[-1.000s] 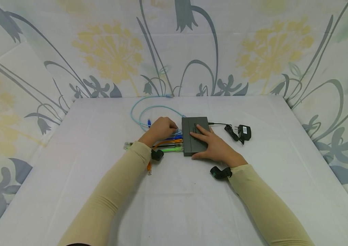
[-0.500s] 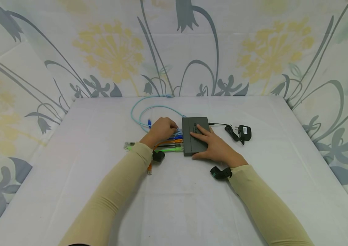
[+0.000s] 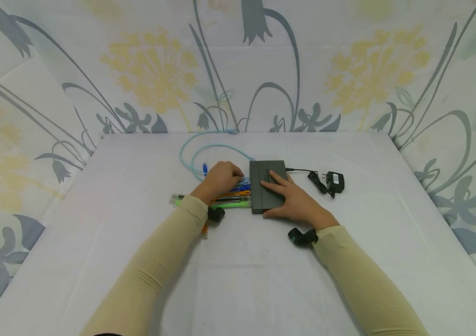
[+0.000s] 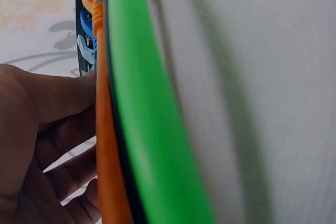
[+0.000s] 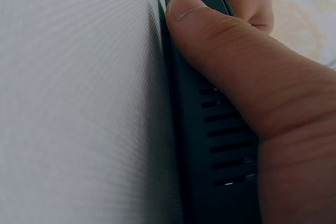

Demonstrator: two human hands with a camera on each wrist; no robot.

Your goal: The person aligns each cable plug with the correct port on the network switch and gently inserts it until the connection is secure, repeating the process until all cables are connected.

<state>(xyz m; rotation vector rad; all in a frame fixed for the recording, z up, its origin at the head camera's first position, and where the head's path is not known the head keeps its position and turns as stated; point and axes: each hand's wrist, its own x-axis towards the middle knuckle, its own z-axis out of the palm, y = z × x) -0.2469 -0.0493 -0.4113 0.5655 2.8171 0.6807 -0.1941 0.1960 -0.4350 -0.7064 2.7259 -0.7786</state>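
A dark grey network switch (image 3: 262,196) lies flat on the white-covered table. My right hand (image 3: 294,198) holds it, with spread fingers over its top and the thumb against its vented near side (image 5: 220,145). To the left of the switch, my left hand (image 3: 221,177) pinches a light blue network cable (image 4: 84,48) close to the port side; its fingertips are partly hidden. Nearer to me, a blue cable (image 3: 242,188), an orange cable (image 3: 238,192), a black cable (image 3: 231,199) and a green cable (image 3: 233,204) run up to the same side.
A black power adapter (image 3: 335,182) with a bundled cord (image 3: 318,182) lies right of the switch, its lead joined to it. A loop of light blue cable (image 3: 183,151) spreads behind my left hand. Loose clear plugs (image 3: 175,199) and an orange cable end (image 3: 204,232) lie at left.
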